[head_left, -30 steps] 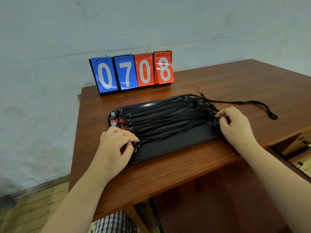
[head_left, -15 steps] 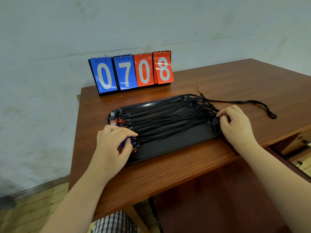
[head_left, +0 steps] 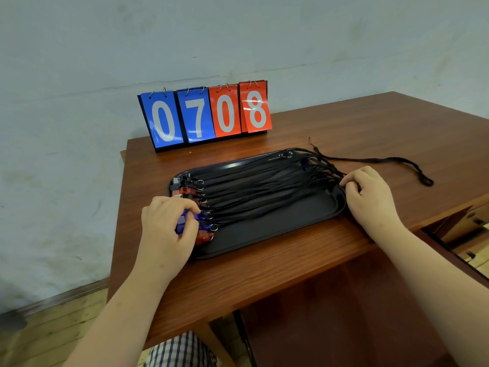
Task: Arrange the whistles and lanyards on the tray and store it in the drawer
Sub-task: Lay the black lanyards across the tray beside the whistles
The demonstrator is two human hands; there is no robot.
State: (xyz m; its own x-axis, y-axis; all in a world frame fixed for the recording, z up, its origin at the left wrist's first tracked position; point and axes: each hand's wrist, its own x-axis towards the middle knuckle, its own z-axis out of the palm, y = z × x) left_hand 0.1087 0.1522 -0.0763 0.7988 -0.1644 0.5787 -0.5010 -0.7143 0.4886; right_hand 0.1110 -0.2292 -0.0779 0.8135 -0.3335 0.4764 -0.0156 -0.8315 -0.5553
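A black tray (head_left: 277, 231) lies on the wooden desk. Several whistles (head_left: 186, 190) in black, red and blue line its left end, and their black lanyards (head_left: 264, 186) stretch rightward across it. My left hand (head_left: 166, 229) grips a blue whistle (head_left: 185, 223) at the tray's near left corner, above a red whistle (head_left: 203, 237). My right hand (head_left: 370, 200) pinches the lanyard ends at the tray's right rim. One loose black lanyard (head_left: 391, 162) trails off the tray onto the desk to the right.
A flip scoreboard (head_left: 205, 115) reading 0708 stands behind the tray near the wall. The desk (head_left: 264, 271) front edge runs just below the tray. An opening in the desk (head_left: 460, 229) shows at the right.
My left hand has slid slightly left and toward me, uncovering the blue whistle it grips. My right hand has stayed at the lanyard ends.
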